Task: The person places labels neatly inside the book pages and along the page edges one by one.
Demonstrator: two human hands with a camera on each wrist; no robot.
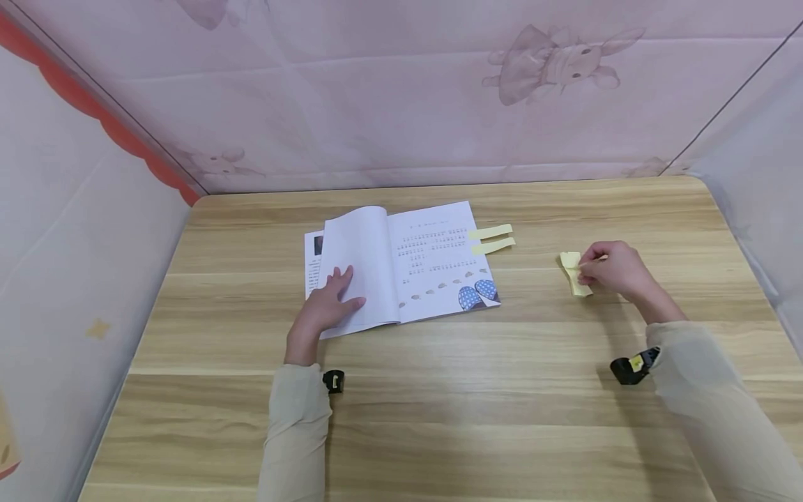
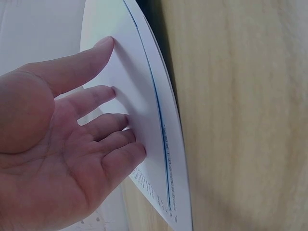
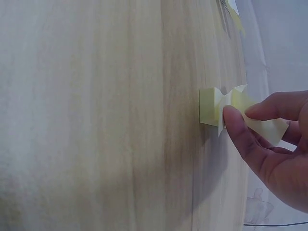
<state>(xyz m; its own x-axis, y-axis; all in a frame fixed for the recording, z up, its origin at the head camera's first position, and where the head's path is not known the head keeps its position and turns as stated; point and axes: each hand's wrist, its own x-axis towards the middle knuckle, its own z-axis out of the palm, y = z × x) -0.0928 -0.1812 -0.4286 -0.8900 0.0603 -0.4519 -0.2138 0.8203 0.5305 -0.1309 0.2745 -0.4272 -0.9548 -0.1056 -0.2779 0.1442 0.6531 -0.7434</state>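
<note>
An open book [image 1: 439,258] lies on the table, its left pages bowed upward near the spine. My left hand [image 1: 323,307] rests on the blank left page [image 1: 360,244], fingers spread; in the left wrist view its fingertips [image 2: 137,150] touch the paper. Two pale yellow sticky strips [image 1: 492,231] stick out past the right page's edge. To the right of the book, my right hand [image 1: 617,268] pinches yellow sticky notes [image 1: 571,261] between thumb and fingers. The right wrist view has the top slips bent up from a small pad [image 3: 208,106] at the tabletop.
The wood-grain table [image 1: 464,418] meets a pink rabbit-print wall [image 1: 376,125] at the back. Pale panels [image 1: 63,209] flank it on the left and right. Each wrist wears a small black camera [image 1: 630,368].
</note>
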